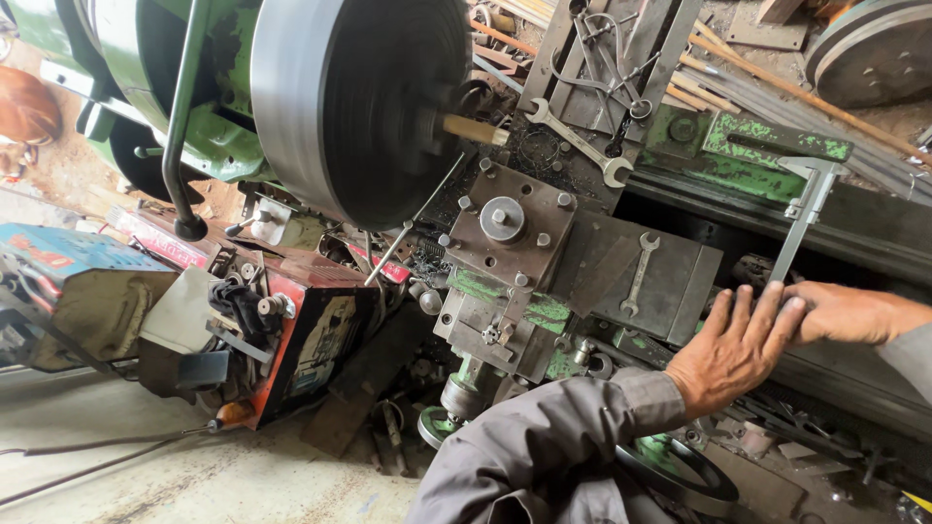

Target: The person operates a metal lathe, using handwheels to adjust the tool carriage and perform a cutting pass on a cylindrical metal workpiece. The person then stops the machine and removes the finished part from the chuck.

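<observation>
The person wears a grey long-sleeved shirt; the left sleeve [544,446] is creased, its cuff buttoned at the wrist. Both hands are bare.

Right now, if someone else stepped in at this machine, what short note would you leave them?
Left hand: flat, fingers spread, resting on the lathe, holding nothing.
Right hand: gripping the caliper, which stands up over the machine bed.
The big chuck looks blurred, likely spinning, with a short brass-coloured rod in its centre.
Two wrenches lie loose on the machine.
No measurement taken on the rod yet.
</observation>
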